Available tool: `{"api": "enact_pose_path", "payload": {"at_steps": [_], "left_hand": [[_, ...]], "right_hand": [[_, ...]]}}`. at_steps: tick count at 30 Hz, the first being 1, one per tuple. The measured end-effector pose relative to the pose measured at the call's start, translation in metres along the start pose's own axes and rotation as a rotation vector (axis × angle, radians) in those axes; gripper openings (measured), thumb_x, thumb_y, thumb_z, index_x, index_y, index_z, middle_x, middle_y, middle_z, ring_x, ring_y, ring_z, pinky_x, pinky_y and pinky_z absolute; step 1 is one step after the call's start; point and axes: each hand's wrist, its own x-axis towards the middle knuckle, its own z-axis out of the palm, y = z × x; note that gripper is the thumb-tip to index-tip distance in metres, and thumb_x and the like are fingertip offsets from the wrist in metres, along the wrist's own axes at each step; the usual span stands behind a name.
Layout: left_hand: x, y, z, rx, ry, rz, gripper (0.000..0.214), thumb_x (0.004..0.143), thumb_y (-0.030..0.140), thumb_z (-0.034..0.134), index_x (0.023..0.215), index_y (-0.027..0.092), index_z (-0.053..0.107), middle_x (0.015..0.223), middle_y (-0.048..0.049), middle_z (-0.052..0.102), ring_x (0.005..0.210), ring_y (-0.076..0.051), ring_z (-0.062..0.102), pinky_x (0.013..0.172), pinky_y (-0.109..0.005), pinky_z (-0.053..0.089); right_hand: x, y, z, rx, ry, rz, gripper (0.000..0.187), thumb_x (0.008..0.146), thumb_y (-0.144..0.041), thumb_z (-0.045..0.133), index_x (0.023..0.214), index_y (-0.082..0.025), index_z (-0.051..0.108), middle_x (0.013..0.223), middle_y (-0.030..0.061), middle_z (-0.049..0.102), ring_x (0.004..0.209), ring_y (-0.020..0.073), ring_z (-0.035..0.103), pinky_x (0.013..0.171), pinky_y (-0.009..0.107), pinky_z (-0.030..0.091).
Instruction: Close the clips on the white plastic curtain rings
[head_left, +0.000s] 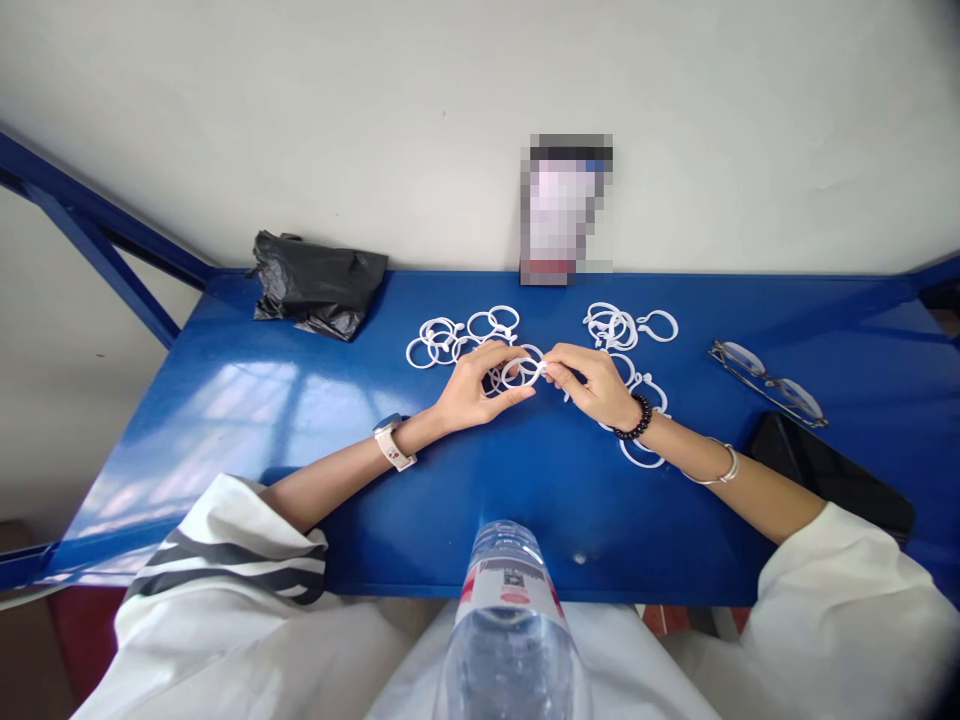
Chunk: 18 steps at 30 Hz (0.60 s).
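Left hand (471,388): you are pinching one side of a white ring (520,372), fingers closed on it.
Right hand (592,384): you are gripping the ring's other side, just above the table (247,400).
Loose rings: one pile (465,335) is lying behind your left hand, another (626,326) behind your right.
Edges: a black bag (315,285) is sitting far left, glasses (769,380) far right, a bottle (510,620) nearest you.

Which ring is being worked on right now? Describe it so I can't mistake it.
On the blue table, two heaps of white rings lie near the wall. The held ring sits between the heaps, pinched by the left hand and right hand. It alone is lifted in fingers.
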Motion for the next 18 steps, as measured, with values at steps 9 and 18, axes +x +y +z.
{"api": "enact_pose_path", "payload": {"at_steps": [9, 18], "left_hand": [[-0.0003, -0.0002, -0.0007, 0.012, 0.000, 0.016, 0.038, 0.086, 0.046, 0.070, 0.108, 0.015, 0.067, 0.081, -0.0036, 0.066, 0.078, -0.018, 0.062, 0.080, -0.033, 0.050], [-0.0007, -0.0020, -0.0019, 0.020, 0.004, 0.043, 0.039, 0.085, 0.046, 0.072, 0.107, 0.014, 0.069, 0.081, -0.0041, 0.067, 0.077, -0.017, 0.061, 0.078, -0.032, 0.051]], "right_hand": [[0.0000, 0.0004, 0.0008, -0.012, -0.003, 0.007, 0.026, 0.102, -0.028, 0.046, 0.082, -0.020, 0.061, 0.069, 0.0003, 0.062, 0.060, 0.0120, 0.056, 0.060, 0.025, 0.045], [0.0003, 0.0009, -0.0005, 0.002, -0.004, 0.004, 0.027, 0.101, -0.030, 0.048, 0.081, -0.020, 0.062, 0.068, 0.0005, 0.063, 0.060, 0.0124, 0.057, 0.060, 0.026, 0.046]]}}
